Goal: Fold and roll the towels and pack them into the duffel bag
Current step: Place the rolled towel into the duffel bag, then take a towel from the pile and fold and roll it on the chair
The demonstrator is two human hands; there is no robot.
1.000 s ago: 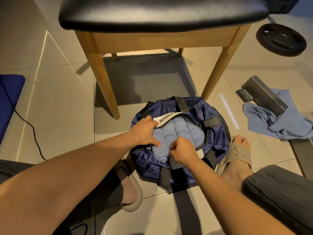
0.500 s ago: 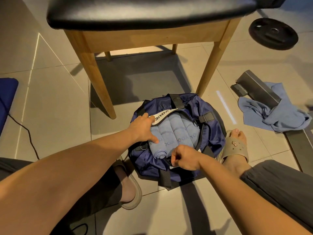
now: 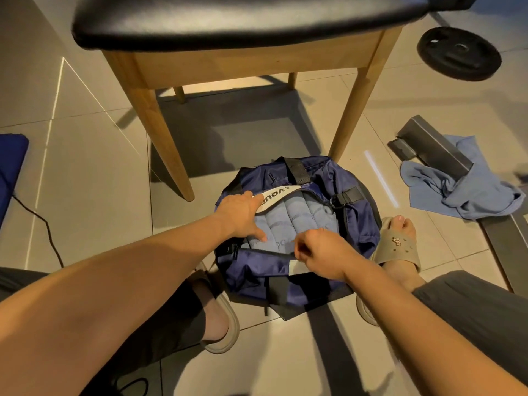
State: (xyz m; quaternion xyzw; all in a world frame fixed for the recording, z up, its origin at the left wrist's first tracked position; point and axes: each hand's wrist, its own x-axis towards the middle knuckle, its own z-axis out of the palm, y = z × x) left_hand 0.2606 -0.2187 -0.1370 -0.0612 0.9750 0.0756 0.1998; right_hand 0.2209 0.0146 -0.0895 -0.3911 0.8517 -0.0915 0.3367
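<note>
Pinching the near rim of the bag (image 3: 257,272), your right hand (image 3: 320,252) is nearer the loose towel (image 3: 445,192) at two o'clock; your left hand (image 3: 240,215), fingers straight, presses the rolled towels (image 3: 297,221).

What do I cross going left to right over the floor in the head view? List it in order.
Dark blue padded mat → thin black cable → navy duffel bag → beige rubber slipper → crumpled light-blue towel.
</note>
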